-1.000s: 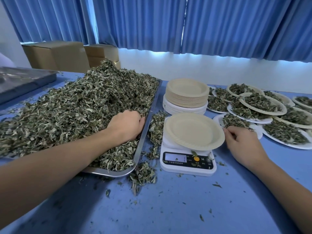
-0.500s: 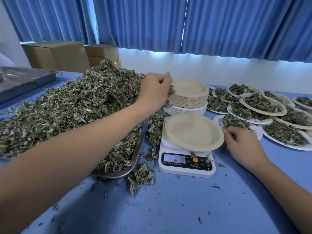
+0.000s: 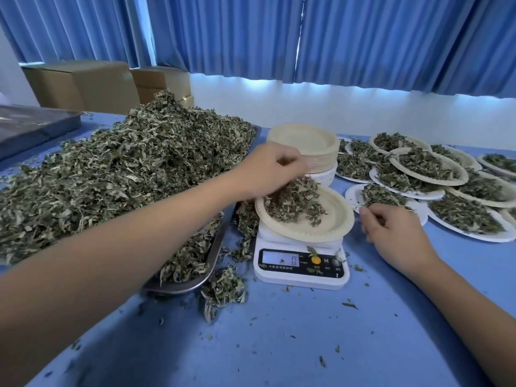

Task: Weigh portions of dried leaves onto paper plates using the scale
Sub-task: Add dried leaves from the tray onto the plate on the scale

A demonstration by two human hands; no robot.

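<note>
Head view: left hand (image 3: 268,171) clutching leaves (image 3: 296,198) over weighing plate (image 3: 336,219), right hand (image 3: 396,236) slack, plate stack (image 3: 304,141) behind

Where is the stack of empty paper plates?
Head view, centre: the plate stack stands behind the scale, between the metal tray and the filled plates.

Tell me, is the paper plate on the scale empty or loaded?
Loaded: dried leaves cover the left half of the paper plate on the scale, beneath the left hand.
</note>
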